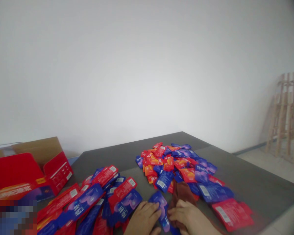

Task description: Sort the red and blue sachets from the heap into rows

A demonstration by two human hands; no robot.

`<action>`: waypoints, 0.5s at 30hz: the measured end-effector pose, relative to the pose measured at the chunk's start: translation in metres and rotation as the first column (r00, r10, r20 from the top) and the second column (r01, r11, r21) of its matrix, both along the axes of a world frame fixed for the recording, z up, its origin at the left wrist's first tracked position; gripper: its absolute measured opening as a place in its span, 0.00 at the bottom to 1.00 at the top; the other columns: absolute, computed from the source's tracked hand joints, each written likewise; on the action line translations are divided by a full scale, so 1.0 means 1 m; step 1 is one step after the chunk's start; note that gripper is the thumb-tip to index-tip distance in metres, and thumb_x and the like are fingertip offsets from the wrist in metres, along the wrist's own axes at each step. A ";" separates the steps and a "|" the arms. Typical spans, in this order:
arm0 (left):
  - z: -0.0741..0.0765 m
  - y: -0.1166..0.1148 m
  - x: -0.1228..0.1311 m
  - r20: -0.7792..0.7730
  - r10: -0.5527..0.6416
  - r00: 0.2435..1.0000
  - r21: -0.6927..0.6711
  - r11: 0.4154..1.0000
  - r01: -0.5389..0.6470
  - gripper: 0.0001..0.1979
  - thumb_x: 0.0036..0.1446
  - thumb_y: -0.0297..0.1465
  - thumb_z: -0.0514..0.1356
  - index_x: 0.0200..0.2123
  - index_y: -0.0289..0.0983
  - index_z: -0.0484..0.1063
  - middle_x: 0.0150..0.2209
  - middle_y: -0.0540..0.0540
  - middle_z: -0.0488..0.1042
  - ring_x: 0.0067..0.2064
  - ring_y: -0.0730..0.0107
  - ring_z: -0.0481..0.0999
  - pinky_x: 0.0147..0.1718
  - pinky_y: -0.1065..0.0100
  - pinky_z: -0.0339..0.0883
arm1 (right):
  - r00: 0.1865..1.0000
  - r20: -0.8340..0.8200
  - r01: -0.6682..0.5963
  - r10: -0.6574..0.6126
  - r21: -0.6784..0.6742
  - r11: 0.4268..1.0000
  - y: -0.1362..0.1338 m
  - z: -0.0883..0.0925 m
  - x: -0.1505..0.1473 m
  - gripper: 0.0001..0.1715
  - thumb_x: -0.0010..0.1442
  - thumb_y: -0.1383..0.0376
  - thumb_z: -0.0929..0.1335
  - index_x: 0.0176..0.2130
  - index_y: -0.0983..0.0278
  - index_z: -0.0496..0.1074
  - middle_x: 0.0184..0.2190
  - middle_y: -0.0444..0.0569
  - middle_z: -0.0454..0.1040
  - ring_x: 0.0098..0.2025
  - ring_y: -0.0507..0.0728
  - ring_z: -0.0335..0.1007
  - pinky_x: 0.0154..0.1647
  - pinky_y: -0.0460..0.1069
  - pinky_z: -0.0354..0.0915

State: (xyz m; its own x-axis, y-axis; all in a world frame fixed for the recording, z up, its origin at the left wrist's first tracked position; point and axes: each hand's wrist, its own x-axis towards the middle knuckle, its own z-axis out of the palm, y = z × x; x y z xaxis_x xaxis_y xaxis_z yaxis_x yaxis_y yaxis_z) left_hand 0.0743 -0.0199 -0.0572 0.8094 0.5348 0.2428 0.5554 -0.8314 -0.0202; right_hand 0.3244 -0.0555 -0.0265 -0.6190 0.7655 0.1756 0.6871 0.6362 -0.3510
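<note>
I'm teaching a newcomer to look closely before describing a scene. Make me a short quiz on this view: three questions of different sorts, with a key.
1. True or false: the person's right hand is touching the crumpled brown cloth-like piece.

2. Where in the picture is the open red cardboard carton?
A) At the left edge
B) In the centre
C) At the right edge

3. Fill in the colour: the flat, glossy sachet at the fingertips of the left hand is mostly ____.

Key: 1. True; 2. A; 3. blue-purple.
</note>
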 end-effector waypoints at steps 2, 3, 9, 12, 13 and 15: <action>0.000 -0.001 -0.001 0.009 0.019 1.000 -0.018 1.000 -0.019 0.28 0.55 0.26 0.66 0.59 0.41 0.66 0.64 0.40 0.67 0.62 0.51 0.68 0.58 0.47 0.66 | 0.998 -0.036 0.054 -0.055 -0.021 0.998 0.003 0.004 -0.008 0.18 0.57 0.74 0.66 0.44 0.58 0.77 0.46 0.45 0.79 0.48 0.60 0.70 0.51 0.53 0.63; -0.001 -0.001 -0.002 0.015 0.032 0.999 -0.027 0.999 -0.031 0.29 0.54 0.25 0.66 0.59 0.40 0.66 0.66 0.38 0.64 0.64 0.49 0.66 0.58 0.46 0.65 | 0.996 -0.048 0.070 -0.071 -0.032 0.997 0.006 0.006 -0.013 0.18 0.57 0.73 0.66 0.44 0.58 0.77 0.45 0.45 0.79 0.48 0.60 0.70 0.51 0.53 0.63; -0.003 -0.001 0.000 0.016 0.141 0.990 -0.153 0.979 -0.137 0.36 0.49 0.21 0.62 0.63 0.37 0.60 0.66 0.36 0.62 0.67 0.48 0.61 0.60 0.41 0.60 | 1.000 -0.001 0.009 -0.009 -0.045 0.999 0.012 0.013 -0.019 0.14 0.58 0.69 0.69 0.45 0.58 0.77 0.47 0.45 0.78 0.49 0.61 0.68 0.51 0.54 0.61; -0.005 0.001 0.000 0.007 0.137 0.990 -0.169 0.976 -0.134 0.41 0.49 0.21 0.62 0.67 0.41 0.55 0.67 0.37 0.60 0.67 0.49 0.59 0.61 0.39 0.59 | 0.995 -0.001 -0.097 0.098 -0.072 0.993 0.003 0.010 -0.006 0.09 0.60 0.66 0.70 0.42 0.55 0.78 0.49 0.43 0.77 0.49 0.60 0.69 0.52 0.53 0.60; -0.006 0.003 0.000 -0.005 0.124 0.992 -0.166 0.978 -0.124 0.41 0.49 0.21 0.62 0.66 0.43 0.56 0.68 0.37 0.60 0.68 0.48 0.58 0.60 0.38 0.59 | 0.993 -0.014 -0.114 0.114 -0.088 0.990 0.000 0.009 -0.002 0.07 0.60 0.65 0.70 0.40 0.55 0.78 0.48 0.43 0.77 0.49 0.60 0.69 0.53 0.52 0.60; -0.008 0.005 -0.002 -0.030 0.100 0.995 -0.155 0.983 -0.103 0.39 0.50 0.21 0.63 0.65 0.45 0.60 0.68 0.36 0.59 0.67 0.45 0.58 0.59 0.37 0.59 | 0.993 -0.053 -0.106 0.101 -0.109 0.988 -0.004 0.007 0.004 0.06 0.59 0.67 0.71 0.37 0.56 0.79 0.45 0.44 0.77 0.47 0.58 0.70 0.51 0.50 0.60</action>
